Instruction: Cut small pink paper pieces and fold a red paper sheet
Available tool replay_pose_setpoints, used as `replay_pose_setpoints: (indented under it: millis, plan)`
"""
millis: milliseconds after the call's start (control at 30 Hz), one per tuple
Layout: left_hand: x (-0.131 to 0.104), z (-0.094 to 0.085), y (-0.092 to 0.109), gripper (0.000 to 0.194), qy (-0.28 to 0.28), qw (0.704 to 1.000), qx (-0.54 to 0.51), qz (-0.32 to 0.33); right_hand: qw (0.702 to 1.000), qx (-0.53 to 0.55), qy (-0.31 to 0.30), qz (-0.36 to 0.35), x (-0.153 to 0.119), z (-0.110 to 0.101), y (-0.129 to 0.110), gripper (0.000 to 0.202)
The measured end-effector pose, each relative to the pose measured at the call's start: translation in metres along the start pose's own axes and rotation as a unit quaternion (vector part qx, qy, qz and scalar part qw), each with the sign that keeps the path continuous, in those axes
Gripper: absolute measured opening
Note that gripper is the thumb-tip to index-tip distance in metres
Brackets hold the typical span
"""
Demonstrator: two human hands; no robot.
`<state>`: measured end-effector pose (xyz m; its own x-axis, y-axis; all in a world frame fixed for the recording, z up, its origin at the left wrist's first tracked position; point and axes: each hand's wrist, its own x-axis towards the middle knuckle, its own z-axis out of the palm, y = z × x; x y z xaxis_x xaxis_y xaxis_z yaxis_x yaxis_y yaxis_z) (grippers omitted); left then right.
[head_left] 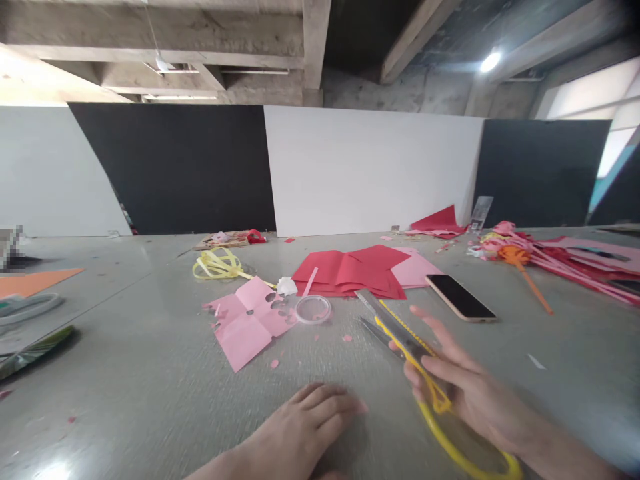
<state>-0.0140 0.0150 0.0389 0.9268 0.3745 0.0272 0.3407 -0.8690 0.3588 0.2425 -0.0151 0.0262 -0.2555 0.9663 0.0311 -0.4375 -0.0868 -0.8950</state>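
My right hand (465, 380) is closed around a yellow utility knife (407, 333) and a pair of scissors (440, 433) with yellow handles. The knife blade and the dark scissor tips point up and left. Low over the table, my left hand (315, 423) has its fingers curled together, palm down. A faint pink spot shows at its fingertips, too blurred to name. Beyond it lies a creased pink paper (247, 333) with holes cut in it. A roll of clear tape (313, 309) sits at its right edge, near stacked red paper (345, 270).
A smartphone (461, 298) lies right of the red paper. Yellow ribbon (219, 263) is coiled at the back left. Pink and red strips (550, 260) with an orange flower shape (515, 255) lie at the right. White and black panels (373, 170) stand behind the table.
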Motion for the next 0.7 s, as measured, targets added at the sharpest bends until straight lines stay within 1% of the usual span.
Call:
replay_pose_setpoints:
  millis: [133, 200, 233, 300, 333, 367, 400, 433, 467, 533, 567, 633, 700]
  plan:
    - [0.000, -0.002, 0.001, 0.052, -0.008, 1.000, -0.002, -0.001, 0.999, 0.026, -0.040, 0.010, -0.002, -0.002, -0.005, 0.037]
    - [0.000, -0.002, 0.002, 0.053, -0.002, 1.000, -0.008, 0.000, 0.998, 0.018, -0.060, -0.004, -0.002, -0.002, -0.008, 0.036]
    - [0.000, -0.002, 0.002, 0.054, 0.002, 1.000, -0.012, 0.001, 0.997, 0.009, -0.073, -0.015, -0.002, -0.002, -0.009, 0.041]
    - [0.000, -0.003, 0.001, 0.053, 0.007, 1.000, -0.020, 0.003, 0.994, -0.014, -0.102, -0.048, -0.001, -0.003, -0.010, 0.062]
    - [-0.001, -0.002, 0.000, 0.053, 0.006, 1.000, -0.026, 0.004, 0.991, -0.026, -0.108, -0.068, -0.001, -0.004, -0.010, 0.071]
    - [-0.001, -0.002, -0.001, 0.053, 0.004, 0.999, -0.033, 0.006, 0.990, -0.041, -0.101, -0.090, -0.001, -0.006, -0.010, 0.077]
    - [-0.002, -0.002, -0.002, 0.054, 0.003, 0.999, -0.042, 0.010, 0.988, -0.056, -0.084, -0.115, -0.001, -0.008, -0.009, 0.077]
    - [-0.002, -0.001, -0.004, 0.054, 0.003, 0.999, -0.050, 0.015, 0.986, -0.074, -0.058, -0.135, -0.001, -0.010, -0.008, 0.071]
    - [-0.002, -0.001, -0.005, 0.054, 0.005, 0.998, -0.058, 0.021, 0.984, -0.095, -0.028, -0.145, -0.001, -0.012, -0.007, 0.058]
    - [-0.002, 0.000, -0.006, 0.055, 0.009, 0.997, -0.067, 0.029, 0.980, -0.137, 0.035, -0.139, -0.003, -0.013, -0.004, 0.026]
    - [-0.002, -0.001, -0.007, 0.055, 0.010, 0.997, -0.067, 0.031, 0.977, -0.152, 0.061, -0.134, -0.003, -0.012, -0.003, 0.016]
    - [-0.001, -0.001, -0.006, 0.055, 0.008, 0.997, -0.062, 0.034, 0.974, -0.158, 0.097, -0.131, -0.005, -0.006, -0.001, 0.011]
    - [0.000, -0.003, -0.003, 0.053, 0.002, 0.998, -0.054, 0.036, 0.975, -0.158, 0.102, -0.117, -0.007, 0.002, -0.001, 0.015]
